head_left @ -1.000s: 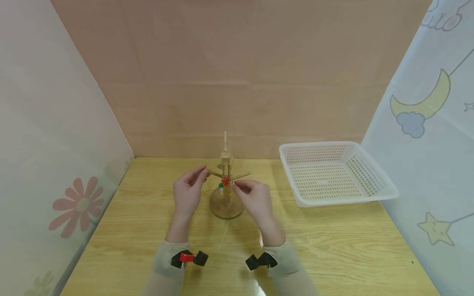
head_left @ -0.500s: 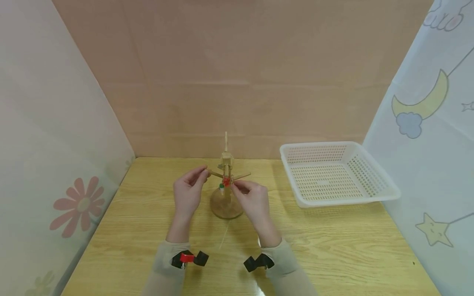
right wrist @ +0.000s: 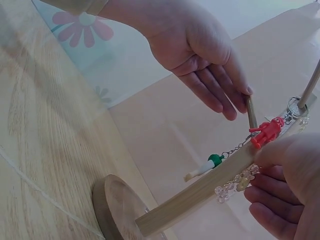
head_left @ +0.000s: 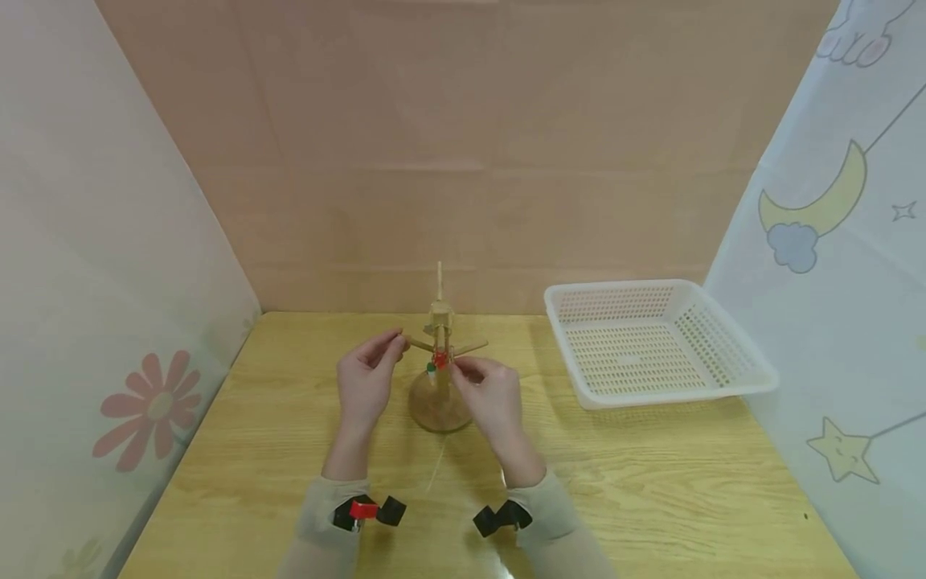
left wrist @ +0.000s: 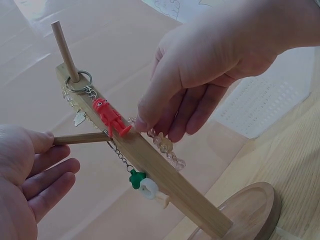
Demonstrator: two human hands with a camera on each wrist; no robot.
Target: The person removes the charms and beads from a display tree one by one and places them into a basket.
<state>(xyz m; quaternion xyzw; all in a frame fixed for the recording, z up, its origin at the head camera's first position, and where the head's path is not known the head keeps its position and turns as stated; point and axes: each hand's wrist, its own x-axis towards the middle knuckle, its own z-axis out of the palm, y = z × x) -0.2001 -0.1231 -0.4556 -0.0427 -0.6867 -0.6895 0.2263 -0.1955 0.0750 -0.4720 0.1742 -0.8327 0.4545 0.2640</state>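
A wooden peg stand (head_left: 437, 410) with a round base stands between the hands. My left hand (head_left: 364, 384) pinches the end of its left peg (left wrist: 82, 138). The right hand (head_left: 493, 402) pinches a clear beaded bracelet (left wrist: 162, 144) on the post's right side; its upper part is hidden by the fingers. A red figure keychain (left wrist: 111, 117) hangs from the upper peg by a metal ring. From the left peg dangles a keychain with a green and white charm (left wrist: 145, 186). Another pale beaded string with a silvery charm (left wrist: 79, 118) hangs behind the post.
A white perforated plastic basket (head_left: 629, 400) stands at the back right of the wood-grain table (head_left: 651, 490). A tan cloth (head_left: 463, 161) hangs behind, with patterned cloths on both sides. A thin pale strip (head_left: 435, 469) lies in front of the stand.
The right hand and wrist have shifted slightly leftward, with the fingers still by the post. The left hand keeps its place on the peg, and the head view has tilted a little.
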